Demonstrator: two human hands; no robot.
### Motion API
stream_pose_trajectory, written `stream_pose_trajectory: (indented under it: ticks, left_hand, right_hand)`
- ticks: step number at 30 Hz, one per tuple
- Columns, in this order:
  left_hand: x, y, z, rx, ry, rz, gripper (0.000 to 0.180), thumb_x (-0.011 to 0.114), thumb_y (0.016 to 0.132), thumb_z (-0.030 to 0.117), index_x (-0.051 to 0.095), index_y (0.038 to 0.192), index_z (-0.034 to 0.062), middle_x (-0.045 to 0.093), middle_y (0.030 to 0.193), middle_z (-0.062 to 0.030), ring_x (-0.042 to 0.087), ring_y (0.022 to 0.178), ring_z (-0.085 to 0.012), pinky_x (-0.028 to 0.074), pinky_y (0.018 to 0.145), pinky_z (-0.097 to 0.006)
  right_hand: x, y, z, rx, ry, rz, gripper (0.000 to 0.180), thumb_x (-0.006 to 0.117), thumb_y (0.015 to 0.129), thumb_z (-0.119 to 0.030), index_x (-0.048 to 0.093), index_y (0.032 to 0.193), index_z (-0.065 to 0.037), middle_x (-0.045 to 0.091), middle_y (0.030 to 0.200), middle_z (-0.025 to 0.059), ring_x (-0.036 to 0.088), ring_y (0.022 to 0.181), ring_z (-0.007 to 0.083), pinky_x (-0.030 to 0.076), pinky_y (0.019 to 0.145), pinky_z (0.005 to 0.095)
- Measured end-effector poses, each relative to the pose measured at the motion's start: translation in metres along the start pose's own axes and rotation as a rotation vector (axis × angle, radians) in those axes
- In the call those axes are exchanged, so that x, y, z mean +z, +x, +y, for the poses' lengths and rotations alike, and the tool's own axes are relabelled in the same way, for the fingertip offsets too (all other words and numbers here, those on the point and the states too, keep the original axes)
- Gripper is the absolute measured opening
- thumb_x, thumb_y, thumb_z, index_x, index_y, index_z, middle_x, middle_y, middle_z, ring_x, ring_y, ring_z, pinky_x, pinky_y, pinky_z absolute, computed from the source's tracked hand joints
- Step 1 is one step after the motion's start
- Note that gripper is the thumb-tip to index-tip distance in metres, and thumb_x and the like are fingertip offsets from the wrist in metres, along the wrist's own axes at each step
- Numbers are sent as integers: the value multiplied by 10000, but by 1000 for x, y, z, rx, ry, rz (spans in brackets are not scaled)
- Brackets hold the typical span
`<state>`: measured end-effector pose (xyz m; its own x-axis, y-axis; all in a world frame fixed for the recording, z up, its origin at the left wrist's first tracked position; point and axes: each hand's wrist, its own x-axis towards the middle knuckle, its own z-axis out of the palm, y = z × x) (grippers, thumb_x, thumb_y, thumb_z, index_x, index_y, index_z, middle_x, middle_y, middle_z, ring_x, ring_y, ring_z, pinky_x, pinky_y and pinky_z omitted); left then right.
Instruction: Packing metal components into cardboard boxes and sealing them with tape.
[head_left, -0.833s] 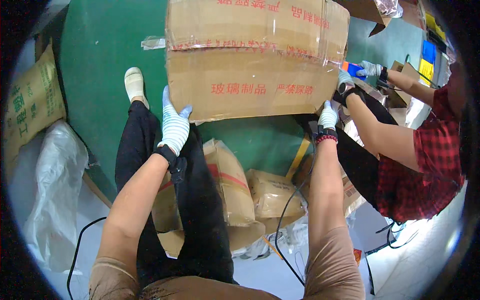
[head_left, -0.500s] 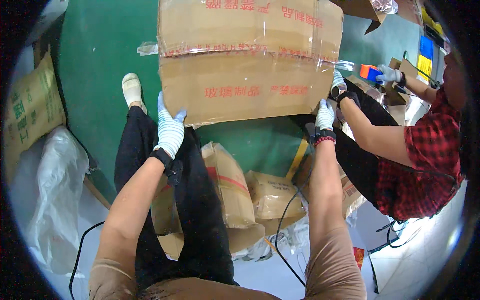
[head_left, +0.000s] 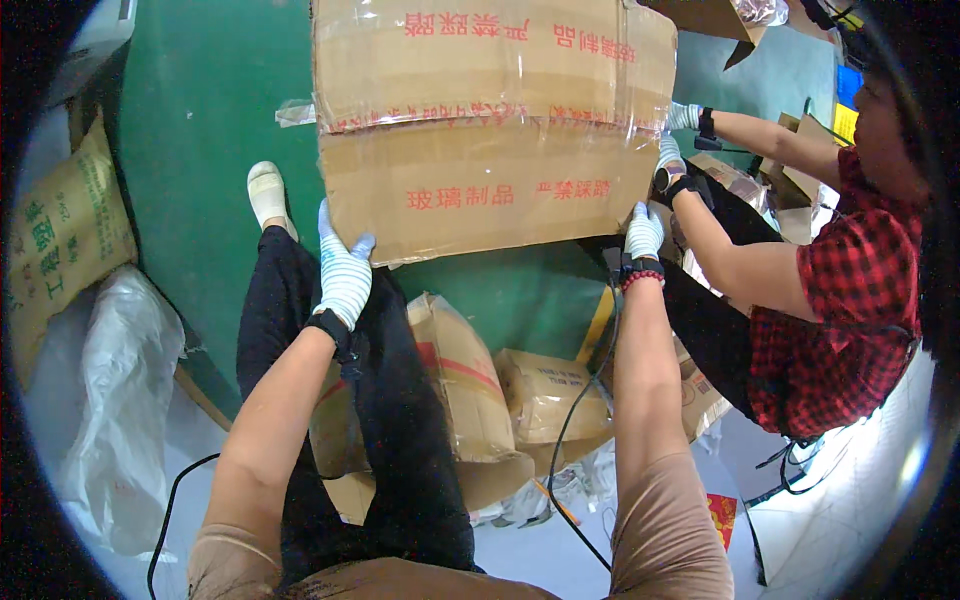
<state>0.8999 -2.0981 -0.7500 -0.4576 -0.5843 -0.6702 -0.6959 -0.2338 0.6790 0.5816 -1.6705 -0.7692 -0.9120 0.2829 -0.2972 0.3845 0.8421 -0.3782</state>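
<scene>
A large brown cardboard box [head_left: 480, 180], sealed with clear tape and printed in red, lies in front of me. My left hand [head_left: 345, 275], in a striped white-and-blue glove, grips its near left corner with the thumb on the front face and the fingers along the side. My right hand [head_left: 645, 232], gloved the same way, holds the near right corner; part of its fingers is hidden behind the box. On the box's right side are a co-worker's gloved hands, one [head_left: 671, 158] just beyond mine and the other [head_left: 686, 117] farther up.
The co-worker in a red checked shirt [head_left: 850, 280] sits close on my right. Between my legs and to their right stand taped cartons [head_left: 545, 395]. A black cable [head_left: 562, 450] runs past my right arm. Left are a printed sack [head_left: 75, 220] and clear plastic sheeting [head_left: 125, 400].
The co-worker's farther hand held an orange-and-blue tape dispenser away from the box; now it is at the box's right side and the dispenser is out of sight. The box has shifted slightly left.
</scene>
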Motion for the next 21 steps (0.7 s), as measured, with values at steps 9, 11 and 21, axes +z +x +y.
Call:
stream_pose_trajectory:
  ticks: [9,11,21]
  left_hand:
    - [-9,7,-5,97,120,-50,888,692,897,47,176,1619,21,405,1561,-262,454,1414,-382,358,1189,-413]
    - [-26,11,0,-71,210,-151,924,733,885,114,179,1618,17,461,1523,-271,507,1371,-383,396,1159,-403]
    - [-91,21,110,-26,765,-435,669,638,948,374,477,1484,7,625,1352,-292,610,1257,-405,480,1075,-434]
  right_hand:
    - [-23,-70,-57,-103,-144,256,467,576,987,-192,570,1370,74,655,1329,256,616,1245,377,447,1080,419]
    - [-26,-116,-76,-83,-1,114,479,582,973,-191,569,1360,89,628,1360,279,582,1288,406,428,1110,438]
    - [-67,-319,-105,-40,-261,-692,389,581,982,-329,703,1255,-80,692,1277,186,644,1202,366,492,1053,414]
